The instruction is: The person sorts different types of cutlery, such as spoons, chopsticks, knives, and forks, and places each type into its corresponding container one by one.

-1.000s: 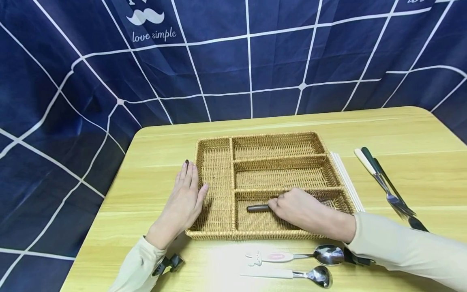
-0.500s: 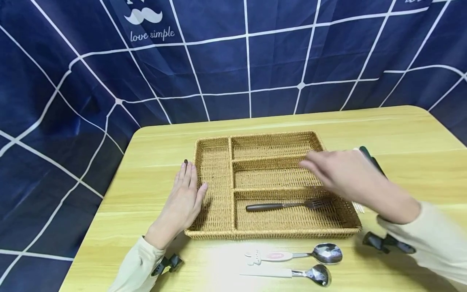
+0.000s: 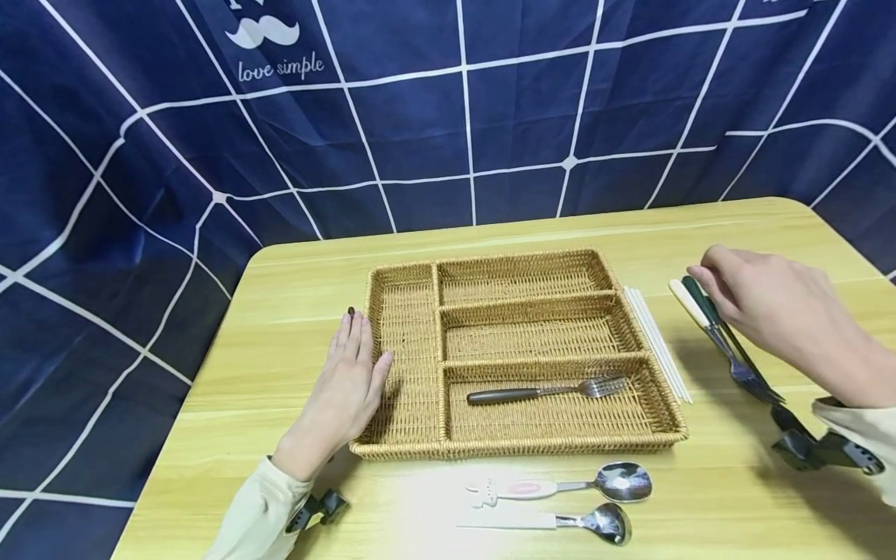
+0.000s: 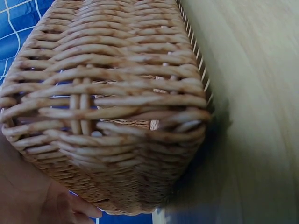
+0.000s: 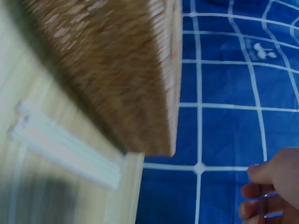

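A woven wicker cutlery tray (image 3: 521, 447) with several compartments lies on the table, and a dark-handled fork (image 3: 546, 391) rests in its front right one. My left hand (image 3: 341, 385) lies along the tray's left wall, fingers straight and thumb over the rim. To the right of the tray, my right hand (image 3: 777, 311) hovers over the handle end of a small pile of cutlery, its fingers loosely bent with nothing between them. In that pile are a fork with a cream handle (image 3: 689, 303) and a piece with a dark green handle (image 3: 700, 299); the hand partly hides them.
White chopsticks (image 3: 658, 346) lie along the tray's right side. Two spoons are in front of the tray: one with a pink and white rabbit handle (image 3: 525, 489), one with a plain white handle (image 3: 511, 519). A dark tip (image 3: 351, 311) shows beyond my left fingertips. Blue grid cloth (image 3: 525, 117) hangs behind the table.
My right hand has let go of the dark-handled fork, leaving it in the front compartment, and has moved right to the cutlery pile. The left hand stays at the tray's left wall.
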Tool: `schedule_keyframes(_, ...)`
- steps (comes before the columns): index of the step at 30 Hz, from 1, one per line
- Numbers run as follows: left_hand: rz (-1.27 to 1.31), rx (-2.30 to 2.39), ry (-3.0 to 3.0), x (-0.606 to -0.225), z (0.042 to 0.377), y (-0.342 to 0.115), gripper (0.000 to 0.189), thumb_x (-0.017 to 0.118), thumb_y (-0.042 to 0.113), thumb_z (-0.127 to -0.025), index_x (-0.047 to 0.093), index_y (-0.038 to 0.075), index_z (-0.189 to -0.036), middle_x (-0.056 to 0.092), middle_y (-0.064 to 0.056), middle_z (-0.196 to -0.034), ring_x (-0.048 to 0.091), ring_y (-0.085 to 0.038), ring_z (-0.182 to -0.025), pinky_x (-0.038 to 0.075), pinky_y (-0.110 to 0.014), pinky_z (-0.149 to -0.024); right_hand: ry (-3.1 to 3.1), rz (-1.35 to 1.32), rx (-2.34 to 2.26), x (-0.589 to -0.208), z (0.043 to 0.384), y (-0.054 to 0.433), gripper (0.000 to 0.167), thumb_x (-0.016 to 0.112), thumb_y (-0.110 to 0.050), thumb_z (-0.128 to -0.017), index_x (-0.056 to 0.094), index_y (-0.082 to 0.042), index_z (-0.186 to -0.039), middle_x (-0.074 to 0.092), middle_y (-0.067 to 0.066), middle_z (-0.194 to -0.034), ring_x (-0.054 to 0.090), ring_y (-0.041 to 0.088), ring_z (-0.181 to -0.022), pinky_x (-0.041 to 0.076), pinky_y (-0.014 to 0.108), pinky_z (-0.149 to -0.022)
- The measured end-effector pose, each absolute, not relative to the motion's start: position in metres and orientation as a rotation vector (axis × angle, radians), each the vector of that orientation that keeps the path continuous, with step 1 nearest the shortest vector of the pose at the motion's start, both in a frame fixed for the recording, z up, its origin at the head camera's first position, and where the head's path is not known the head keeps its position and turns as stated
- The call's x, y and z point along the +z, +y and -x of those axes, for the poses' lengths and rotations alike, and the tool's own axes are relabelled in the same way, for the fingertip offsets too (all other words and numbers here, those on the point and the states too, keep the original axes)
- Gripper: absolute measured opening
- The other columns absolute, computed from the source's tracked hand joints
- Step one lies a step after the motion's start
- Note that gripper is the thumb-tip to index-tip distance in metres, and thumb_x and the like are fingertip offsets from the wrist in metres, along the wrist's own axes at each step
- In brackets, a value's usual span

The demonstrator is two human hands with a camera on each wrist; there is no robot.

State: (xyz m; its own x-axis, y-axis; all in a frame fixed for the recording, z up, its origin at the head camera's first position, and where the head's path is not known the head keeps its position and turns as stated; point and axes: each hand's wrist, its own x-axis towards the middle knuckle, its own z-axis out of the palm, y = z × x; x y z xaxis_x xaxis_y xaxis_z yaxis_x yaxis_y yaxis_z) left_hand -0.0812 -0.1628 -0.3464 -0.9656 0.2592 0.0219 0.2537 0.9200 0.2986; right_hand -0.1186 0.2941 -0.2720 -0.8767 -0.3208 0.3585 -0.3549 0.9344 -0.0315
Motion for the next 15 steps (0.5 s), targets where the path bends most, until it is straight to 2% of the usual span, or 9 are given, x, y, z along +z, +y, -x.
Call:
schedule_keyframes(10, -0.406, 0.483, 3.061, -0.345, 0.081, -0.164, 0.07, 0.02, 0.043, -0.106, 0.009, -0.012, -0.148, 0.0, -0.027, -0.156, -0.004, -0.038, -0.146, 0.008, -0.052, -0.119, -2.718, -0.468, 0.114, -0.285, 0.128, 0.315, 0.022, 0.051, -0.018, -0.1, 0.047, -0.011, -0.08, 0.039, -0.002, -0.057, 0.045, 0.022, -0.048, 0.027, 0.037, -0.034)
schedule_keyframes(15, -0.414, 0.482, 3.071, -0.346, 0.081, -0.163, 0.069, 0.023, 0.04, -0.106, 0.01, -0.013, -0.148, 0.003, -0.029, -0.156, 0.0, -0.04, -0.145, 0.009, -0.052, -0.118, -2.768, -0.453, 0.109, -0.294, 0.137, 0.323, 0.022, 0.049, -0.018, -0.1, 0.046, -0.009, -0.08, 0.041, 0.001, -0.057, 0.049, 0.027, -0.048, 0.03, 0.042, -0.034)
